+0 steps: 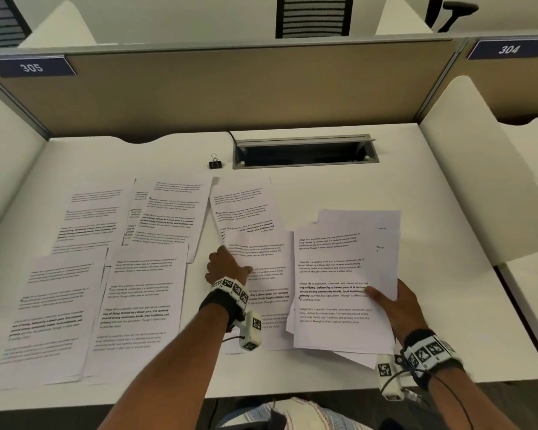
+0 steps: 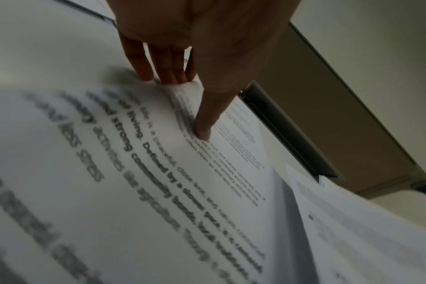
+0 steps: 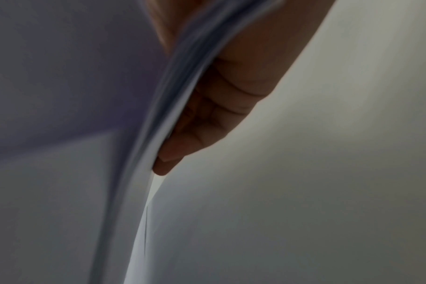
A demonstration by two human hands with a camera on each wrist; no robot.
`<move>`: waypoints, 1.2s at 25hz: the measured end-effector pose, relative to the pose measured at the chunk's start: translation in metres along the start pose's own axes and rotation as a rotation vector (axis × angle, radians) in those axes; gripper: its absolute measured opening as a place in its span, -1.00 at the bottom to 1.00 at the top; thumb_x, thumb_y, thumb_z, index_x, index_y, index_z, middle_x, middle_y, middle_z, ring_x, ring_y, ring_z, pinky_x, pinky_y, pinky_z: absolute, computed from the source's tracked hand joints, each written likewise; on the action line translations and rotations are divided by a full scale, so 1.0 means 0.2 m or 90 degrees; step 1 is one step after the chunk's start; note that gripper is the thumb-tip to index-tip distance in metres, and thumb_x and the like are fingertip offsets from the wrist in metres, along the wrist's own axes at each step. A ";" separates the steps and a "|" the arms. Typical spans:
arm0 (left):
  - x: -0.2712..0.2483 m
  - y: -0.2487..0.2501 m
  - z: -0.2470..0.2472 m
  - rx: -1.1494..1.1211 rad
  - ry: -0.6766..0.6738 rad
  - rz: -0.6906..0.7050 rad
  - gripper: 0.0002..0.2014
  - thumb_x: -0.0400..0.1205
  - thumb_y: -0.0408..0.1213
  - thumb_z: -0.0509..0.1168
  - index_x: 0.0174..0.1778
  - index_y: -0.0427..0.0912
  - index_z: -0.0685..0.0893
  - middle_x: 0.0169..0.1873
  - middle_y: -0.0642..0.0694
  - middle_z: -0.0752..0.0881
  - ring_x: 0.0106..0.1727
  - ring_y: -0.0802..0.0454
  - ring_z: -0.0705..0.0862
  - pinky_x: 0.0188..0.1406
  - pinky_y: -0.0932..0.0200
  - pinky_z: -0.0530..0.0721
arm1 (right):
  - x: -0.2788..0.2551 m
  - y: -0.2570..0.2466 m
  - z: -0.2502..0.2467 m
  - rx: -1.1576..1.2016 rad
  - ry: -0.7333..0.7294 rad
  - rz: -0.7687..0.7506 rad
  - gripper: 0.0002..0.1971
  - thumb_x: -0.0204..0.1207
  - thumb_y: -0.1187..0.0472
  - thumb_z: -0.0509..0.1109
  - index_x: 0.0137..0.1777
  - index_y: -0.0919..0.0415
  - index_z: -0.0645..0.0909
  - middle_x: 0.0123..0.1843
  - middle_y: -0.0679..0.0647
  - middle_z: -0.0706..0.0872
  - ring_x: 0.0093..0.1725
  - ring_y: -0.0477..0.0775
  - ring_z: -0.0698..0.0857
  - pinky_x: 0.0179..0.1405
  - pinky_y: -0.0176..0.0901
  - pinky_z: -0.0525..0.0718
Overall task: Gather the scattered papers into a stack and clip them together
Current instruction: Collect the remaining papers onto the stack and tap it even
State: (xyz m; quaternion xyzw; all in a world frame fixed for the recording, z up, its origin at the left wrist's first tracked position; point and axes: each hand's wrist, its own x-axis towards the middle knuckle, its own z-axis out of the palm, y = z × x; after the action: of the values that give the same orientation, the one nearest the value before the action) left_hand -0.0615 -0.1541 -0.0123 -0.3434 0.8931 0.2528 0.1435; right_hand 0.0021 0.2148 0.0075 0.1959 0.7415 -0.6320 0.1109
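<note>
Two hands on paper: left hand (image 1: 227, 265) fingers (image 2: 158, 65) pinching a sheet (image 1: 263, 274), right hand (image 1: 398, 302) fingers (image 3: 195, 132) pinching the stack (image 1: 339, 290).

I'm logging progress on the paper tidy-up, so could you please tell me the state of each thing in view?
Black metal binder clip: unused, alone on the white desk.
Loose printed white sheets: scattered, overlapping, flat.
Printed middle sheet: edge lifted, pinched by left hand.
Partly gathered stack of printed sheets: uneven, gripped by right hand.
Grey desk cable hatch: lid open.
</note>
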 end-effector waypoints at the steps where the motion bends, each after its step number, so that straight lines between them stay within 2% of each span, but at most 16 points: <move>1: 0.01 -0.01 0.01 -0.033 -0.009 -0.018 -0.13 0.33 -0.07 0.69 0.49 -0.17 0.41 0.39 -0.23 0.58 0.43 -0.30 0.56 0.46 -0.28 0.50 | 0.00 0.00 -0.01 0.002 0.004 0.002 -0.51 0.47 0.14 0.61 0.38 0.13 0.60 0.20 0.09 0.80 0.09 0.18 0.81 0.08 0.18 0.82; 4: 0.07 -0.04 0.01 -0.220 -0.044 -0.047 -0.28 0.34 -0.23 0.65 0.39 -0.15 0.50 0.28 -0.24 0.74 0.27 -0.30 0.70 0.41 -0.24 0.60 | 0.01 0.00 -0.05 0.007 0.019 0.003 -0.49 0.43 0.10 0.62 0.36 0.15 0.61 0.19 0.10 0.81 0.08 0.19 0.83 0.04 0.15 0.84; 6: 0.08 -0.04 -0.04 -0.311 -0.067 -0.036 -0.46 0.43 -0.32 0.60 0.33 -0.28 0.64 0.24 -0.27 0.78 0.20 -0.28 0.75 0.29 -0.05 0.70 | 0.02 0.00 -0.07 0.004 0.026 0.005 -0.47 0.41 0.07 0.63 0.36 0.14 0.62 0.19 0.10 0.82 0.07 0.19 0.83 0.04 0.15 0.85; 8: 0.09 -0.03 -0.09 -0.366 -0.084 -0.004 -0.59 0.53 -0.37 0.55 0.29 -0.38 0.72 0.15 -0.22 0.78 0.17 -0.26 0.75 0.18 0.08 0.66 | 0.02 0.00 -0.09 0.002 0.029 0.007 -0.51 0.47 0.13 0.61 0.37 0.16 0.60 0.20 0.12 0.80 0.08 0.20 0.82 0.05 0.17 0.84; 11: 0.05 -0.01 -0.14 -0.401 -0.074 0.024 -0.66 0.59 -0.29 0.53 0.24 -0.36 0.76 0.01 -0.16 0.75 0.01 -0.14 0.71 0.10 0.13 0.62 | 0.04 0.00 -0.10 0.002 0.031 0.010 -0.52 0.49 0.17 0.60 0.39 0.18 0.59 0.21 0.13 0.79 0.08 0.20 0.81 0.01 0.11 0.83; 14: 0.04 -0.03 -0.13 -0.411 -0.108 -0.006 -0.77 0.56 -0.08 0.56 -0.07 -0.16 0.78 -0.14 -0.11 0.80 -0.15 -0.12 0.73 -0.01 0.13 0.67 | 0.04 0.00 -0.10 -0.005 0.032 0.009 -0.52 0.49 0.17 0.60 0.39 0.18 0.59 0.22 0.15 0.79 0.08 0.20 0.81 0.03 0.14 0.83; 16: 0.04 -0.05 -0.12 -0.359 -0.120 -0.015 -0.66 0.55 0.07 0.53 -0.29 -0.13 0.68 -0.33 -0.06 0.74 -0.24 -0.12 0.71 -0.13 0.14 0.66 | 0.05 0.00 -0.10 -0.012 0.033 0.011 -0.52 0.49 0.17 0.60 0.39 0.18 0.59 0.21 0.15 0.79 0.08 0.20 0.81 0.03 0.14 0.84; 17: 0.05 -0.05 -0.12 -0.316 -0.118 -0.004 -0.62 0.56 0.06 0.52 -0.32 -0.17 0.64 -0.36 -0.07 0.71 -0.24 -0.13 0.69 -0.20 0.15 0.63 | 0.05 0.00 -0.10 -0.012 0.033 0.013 -0.52 0.49 0.16 0.61 0.38 0.18 0.59 0.21 0.15 0.80 0.08 0.20 0.81 0.04 0.15 0.83; 18: 0.07 -0.06 -0.11 -0.305 -0.116 0.007 -0.67 0.57 -0.03 0.53 -0.26 -0.21 0.64 -0.32 -0.08 0.71 -0.21 -0.13 0.69 -0.22 0.15 0.61 | 0.06 0.01 -0.10 -0.012 0.034 0.015 -0.51 0.49 0.16 0.61 0.38 0.18 0.59 0.21 0.15 0.80 0.08 0.21 0.81 0.04 0.17 0.83; 20: 0.09 -0.06 -0.09 -0.317 -0.118 0.022 -0.76 0.55 -0.26 0.57 0.04 -0.25 0.71 -0.14 -0.15 0.75 -0.15 -0.12 0.71 -0.16 0.11 0.68 | 0.06 0.01 -0.10 -0.014 0.036 0.017 -0.51 0.49 0.16 0.61 0.39 0.18 0.59 0.21 0.15 0.80 0.08 0.21 0.81 0.04 0.15 0.84; 21: 0.09 -0.06 -0.10 -0.319 -0.123 0.024 -0.74 0.54 -0.31 0.56 0.11 -0.25 0.73 -0.09 -0.18 0.78 -0.17 -0.12 0.73 -0.14 0.09 0.71 | 0.05 0.01 -0.10 -0.014 0.037 0.016 -0.51 0.49 0.17 0.61 0.39 0.19 0.58 0.21 0.14 0.79 0.08 0.20 0.81 0.01 0.11 0.84; 22: 0.08 -0.05 -0.10 -0.314 -0.128 0.020 -0.78 0.55 -0.31 0.55 0.08 -0.24 0.74 -0.10 -0.22 0.80 -0.20 -0.13 0.74 -0.15 0.08 0.74 | 0.05 0.01 -0.10 -0.014 0.039 0.015 -0.52 0.50 0.18 0.60 0.39 0.19 0.58 0.20 0.14 0.79 0.07 0.18 0.81 -0.04 0.04 0.84; 24: 0.09 -0.04 -0.09 -0.316 -0.126 0.018 -0.84 0.61 -0.23 0.50 -0.16 -0.25 0.73 -0.22 -0.25 0.80 -0.26 -0.15 0.72 -0.27 0.14 0.73 | 0.05 0.00 -0.10 -0.014 0.041 0.013 -0.54 0.51 0.20 0.59 0.38 0.19 0.59 0.18 0.13 0.79 0.05 0.14 0.80 -0.13 -0.09 0.82; 26: 0.09 -0.04 -0.08 -0.292 -0.128 0.011 -0.60 0.68 -0.04 0.40 -0.36 -0.26 0.66 -0.39 -0.20 0.74 -0.29 -0.18 0.71 -0.35 0.19 0.65 | 0.06 0.00 -0.09 -0.015 0.039 0.013 -0.55 0.51 0.20 0.59 0.38 0.18 0.59 0.18 0.12 0.79 0.05 0.13 0.80 -0.15 -0.12 0.82; 28: 0.09 -0.03 -0.08 -0.238 -0.131 0.002 -0.47 0.68 0.16 0.31 -0.39 -0.24 0.67 -0.41 -0.16 0.75 -0.30 -0.19 0.74 -0.30 0.15 0.67 | 0.07 0.01 -0.09 -0.014 0.036 0.014 -0.55 0.51 0.20 0.59 0.38 0.17 0.59 0.19 0.13 0.79 0.07 0.16 0.81 -0.06 -0.01 0.83; 30: 0.10 -0.02 -0.07 -0.236 -0.147 0.039 -0.60 0.61 0.12 0.43 -0.31 -0.16 0.72 -0.34 -0.09 0.79 -0.27 -0.11 0.78 -0.23 0.11 0.74 | 0.08 0.00 -0.09 -0.012 0.036 0.017 -0.56 0.52 0.21 0.58 0.37 0.15 0.60 0.19 0.13 0.80 0.08 0.18 0.81 -0.02 0.04 0.83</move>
State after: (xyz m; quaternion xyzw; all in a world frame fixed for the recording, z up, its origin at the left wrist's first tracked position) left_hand -0.0734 -0.1757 -0.0099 -0.3057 0.8190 0.4543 0.1715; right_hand -0.0108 0.2348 0.0031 0.2225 0.7474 -0.6179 0.1005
